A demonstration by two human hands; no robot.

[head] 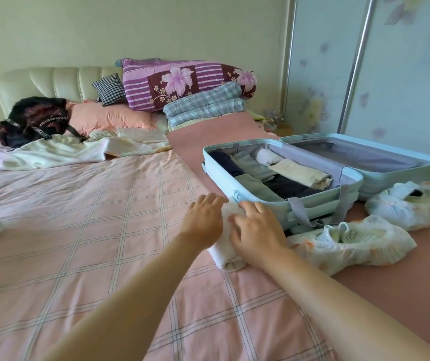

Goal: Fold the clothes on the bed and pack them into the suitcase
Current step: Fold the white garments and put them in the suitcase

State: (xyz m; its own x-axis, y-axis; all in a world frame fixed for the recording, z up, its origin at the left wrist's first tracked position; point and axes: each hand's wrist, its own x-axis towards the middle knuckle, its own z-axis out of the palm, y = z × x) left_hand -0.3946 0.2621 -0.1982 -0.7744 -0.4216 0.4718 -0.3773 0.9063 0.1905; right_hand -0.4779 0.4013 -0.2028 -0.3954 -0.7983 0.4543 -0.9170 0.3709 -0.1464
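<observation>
Both our hands lie on a soft white rolled garment (226, 256) at the centre of the frame. The left hand (203, 220) and right hand (256, 230) press on it with loosely spread fingers, gripping nothing. It rests on the bed (91, 230), on a pink checked sheet, just beside the front wall of the pale blue hard-shell suitcase (268, 201), which lies open at centre right. Inside we see snug rolls (299, 173) of navy, grey-green, cream and white cloth. Two shoes (351, 238) in crinkled white covers sit at lower right. Folded quilts (190, 84) and a pink pillow (109, 118) pile against a padded cream headboard (52, 79) at upper left. Frosted, flowered wardrobe doors (403, 74) fill the upper right.
</observation>
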